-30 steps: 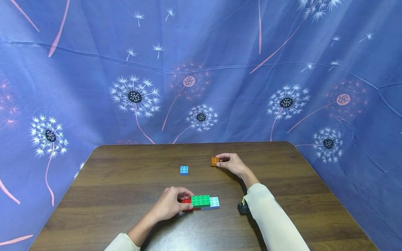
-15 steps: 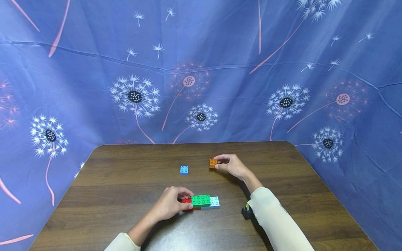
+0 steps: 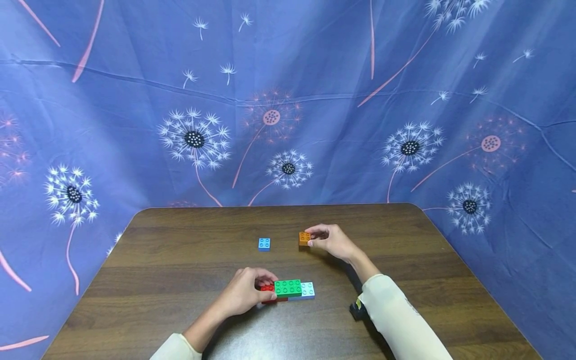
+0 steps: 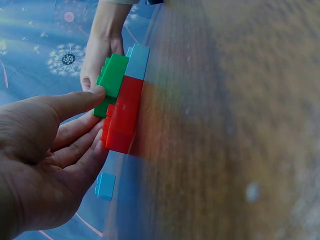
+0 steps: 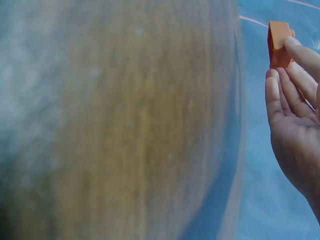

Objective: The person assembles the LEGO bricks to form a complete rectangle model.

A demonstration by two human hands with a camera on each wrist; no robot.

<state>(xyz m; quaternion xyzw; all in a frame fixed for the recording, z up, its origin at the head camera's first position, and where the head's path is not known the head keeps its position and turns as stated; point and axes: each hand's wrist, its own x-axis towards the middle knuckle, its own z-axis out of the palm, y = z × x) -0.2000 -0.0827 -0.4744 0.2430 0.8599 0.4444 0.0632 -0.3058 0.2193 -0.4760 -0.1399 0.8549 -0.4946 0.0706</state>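
My left hand pinches the left end of a joined row of toy bricks, its thumb at the edge of the green brick on top. Under the green brick lie a red brick on the left and a light blue brick on the right, end to end. Farther back, my right hand pinches an orange brick with four studs between thumb and fingers. In the right wrist view the orange brick shows its hollow underside, tilted toward the camera.
A small blue brick stands alone on the wooden table, left of the orange one. A black wrist device hangs under the right sleeve. Behind the table hangs a blue dandelion-print cloth.
My right hand has drawn the orange brick slightly toward me and a little to the left. My left hand and the joined bricks stay in place.
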